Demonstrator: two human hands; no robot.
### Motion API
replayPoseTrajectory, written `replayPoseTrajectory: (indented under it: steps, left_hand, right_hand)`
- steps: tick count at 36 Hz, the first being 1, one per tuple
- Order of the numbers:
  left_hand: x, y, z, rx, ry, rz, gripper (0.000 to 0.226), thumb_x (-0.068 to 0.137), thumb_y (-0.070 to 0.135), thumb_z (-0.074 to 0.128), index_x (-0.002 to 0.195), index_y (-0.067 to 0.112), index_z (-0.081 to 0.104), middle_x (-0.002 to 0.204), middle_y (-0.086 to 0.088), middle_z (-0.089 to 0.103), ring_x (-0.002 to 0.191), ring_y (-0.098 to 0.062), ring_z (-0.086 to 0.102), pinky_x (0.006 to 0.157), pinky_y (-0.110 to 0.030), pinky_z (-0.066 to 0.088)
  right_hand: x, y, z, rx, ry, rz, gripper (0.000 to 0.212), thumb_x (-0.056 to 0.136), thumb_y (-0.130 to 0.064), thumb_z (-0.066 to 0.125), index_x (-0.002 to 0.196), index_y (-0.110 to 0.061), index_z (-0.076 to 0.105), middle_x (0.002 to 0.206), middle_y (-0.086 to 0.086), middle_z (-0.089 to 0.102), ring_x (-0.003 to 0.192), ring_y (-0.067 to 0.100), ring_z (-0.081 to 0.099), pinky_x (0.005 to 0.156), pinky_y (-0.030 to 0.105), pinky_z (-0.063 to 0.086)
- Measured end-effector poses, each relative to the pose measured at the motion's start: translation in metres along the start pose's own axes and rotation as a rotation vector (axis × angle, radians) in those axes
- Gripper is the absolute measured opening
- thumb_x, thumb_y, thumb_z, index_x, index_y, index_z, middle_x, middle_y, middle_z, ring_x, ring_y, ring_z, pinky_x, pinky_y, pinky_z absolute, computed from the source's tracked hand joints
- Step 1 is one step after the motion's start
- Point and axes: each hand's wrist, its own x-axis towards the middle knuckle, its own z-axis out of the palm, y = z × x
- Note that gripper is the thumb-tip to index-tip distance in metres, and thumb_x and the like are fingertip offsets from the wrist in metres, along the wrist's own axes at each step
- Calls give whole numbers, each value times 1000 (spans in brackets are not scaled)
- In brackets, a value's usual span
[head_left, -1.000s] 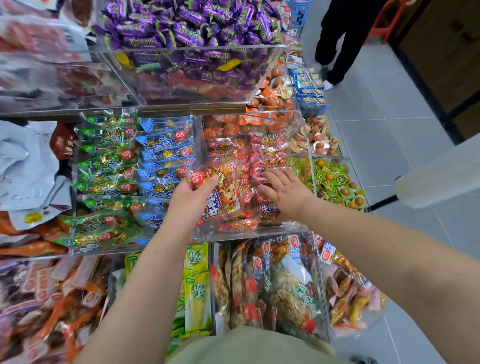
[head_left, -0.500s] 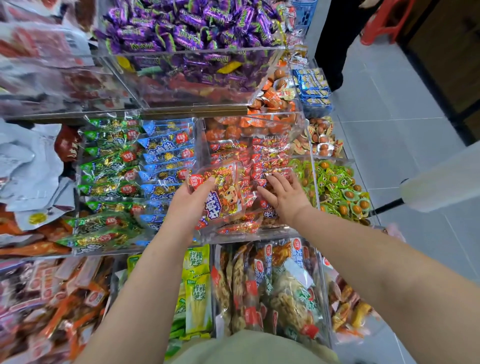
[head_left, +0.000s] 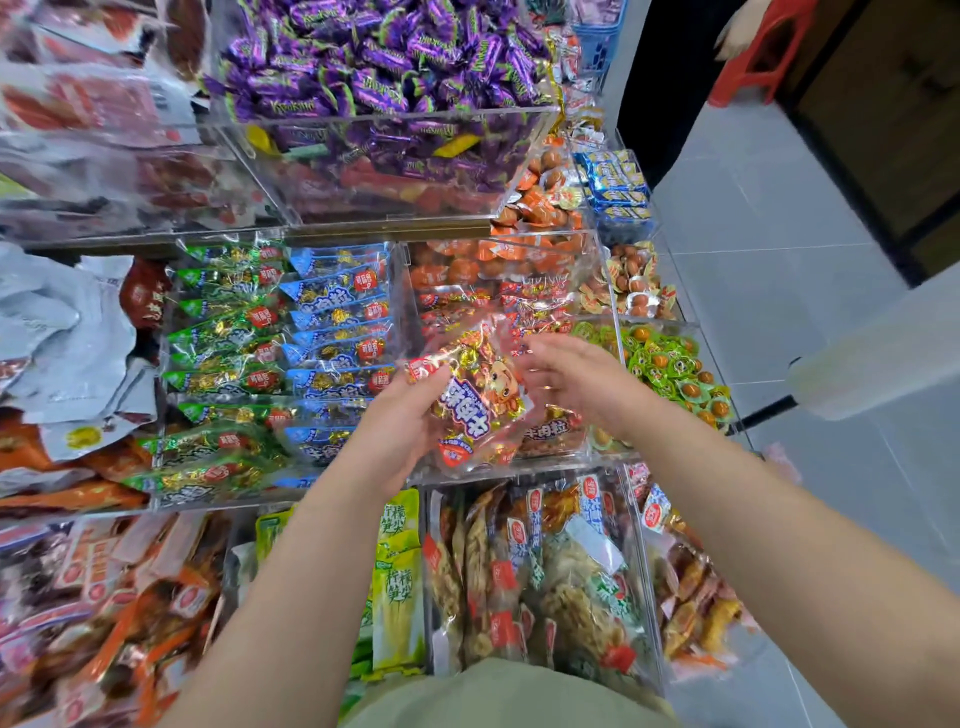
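Clear acrylic sweet bins (head_left: 395, 115) back a left hand (head_left: 400, 415) gripping a red-orange crinkly plastic snack bag (head_left: 480, 400); right hand (head_left: 571, 379), fingers spread, alongside.

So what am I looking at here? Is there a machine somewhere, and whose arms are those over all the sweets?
There is no machine. These are a person's two bare arms, filmed by a wide-angle camera worn on their head that looks forward and down, which is why the arms come in from the bottom edge. In front is a shop display of clear bins: purple candies on top, green packets and blue packets in the middle, bagged snacks below. The left hand grips a red snack packet with a cartoon face. The right hand is beside the packet with its fingers relaxed. It is blurred, so I cannot tell whether it touches the packet.
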Motion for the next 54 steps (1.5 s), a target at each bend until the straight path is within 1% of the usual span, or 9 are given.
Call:
replayPoseTrajectory:
  steps: [3, 8, 12, 16, 25, 31, 40, 48, 54]
  left_hand:
    - [3, -5, 10, 169, -56, -3, 34, 99, 30, 48, 131, 19, 51, 115, -4, 71, 100, -21, 69, 81, -40, 56]
    - [3, -6, 15, 433, -27, -33, 49, 75, 62, 60, 114, 32, 60, 110, 3, 71, 100, -20, 69, 93, -47, 53]
    - [-5, -2, 9, 568, -272, -83, 52, 68, 58, 71, 107, 24, 63, 103, 5, 74, 98, -13, 69, 89, -38, 54]
    - [-8, -1, 2, 398, -350, -151, 53, 71, 25, 76, 119, 18, 55, 89, 7, 74, 79, -10, 72, 65, -26, 57]
    - [-7, 3, 8, 697, -233, -3, 27, 87, 4, 66, 110, 15, 58, 108, -12, 71, 98, -27, 65, 92, -51, 51]
    - [-2, 11, 15, 636, -202, 90, 35, 79, 23, 77, 103, 37, 55, 103, 13, 67, 87, -8, 67, 76, -23, 52]
    - [23, 16, -30, 1295, 493, 385, 72, 84, 41, 68, 143, 13, 38, 155, -10, 30, 148, -29, 7, 117, -50, 15]
    - [40, -1, -42, 1676, 565, 185, 107, 78, 85, 19, 154, 10, 7, 161, -18, 4, 148, -33, -3, 117, -52, -3]
    - [43, -5, -42, 1742, 553, 145, 103, 82, 78, 31, 154, 11, -2, 161, -18, -4, 148, -32, -6, 117, -52, -6]
  right_hand:
    - [-10, 0, 7, -201, -69, -25, 80, 63, -51, 77, 134, -35, 43, 113, -11, 59, 85, 2, 65, 72, 25, 55]
    - [-25, 2, 10, -837, 102, -467, 108, 62, -49, 81, 145, -42, 11, 152, -15, 8, 140, 10, 9, 114, 40, 15]
    - [-29, 0, 10, -1160, -8, -655, 101, 61, -48, 81, 145, -32, 28, 152, -1, 28, 141, 20, 17, 112, 36, 8]
    - [-32, -1, 12, -1038, 37, -431, 107, 54, -55, 82, 140, -36, 22, 136, -2, 52, 121, 19, 50, 90, 27, 37]
    - [-37, -13, 7, -1219, -4, -466, 63, 61, -53, 79, 109, -18, 58, 134, 3, 43, 125, 22, 38, 103, 35, 35]
    - [-34, -24, 0, -1423, 59, -420, 41, 72, -47, 72, 82, -27, 37, 63, -16, 35, 59, 11, 39, 44, 25, 21]
    - [-19, 5, -18, -1537, -39, -104, 50, 84, -43, 63, 127, -22, 49, 116, 3, 56, 106, 24, 55, 78, 36, 52]
    - [-2, 32, -1, -1481, -237, 15, 36, 91, -39, 53, 122, -19, 54, 104, 6, 63, 90, 25, 58, 72, 32, 49]
    - [20, 39, 4, -1500, -223, 88, 26, 87, -23, 57, 112, -15, 60, 108, 6, 61, 94, 23, 57, 81, 35, 52]
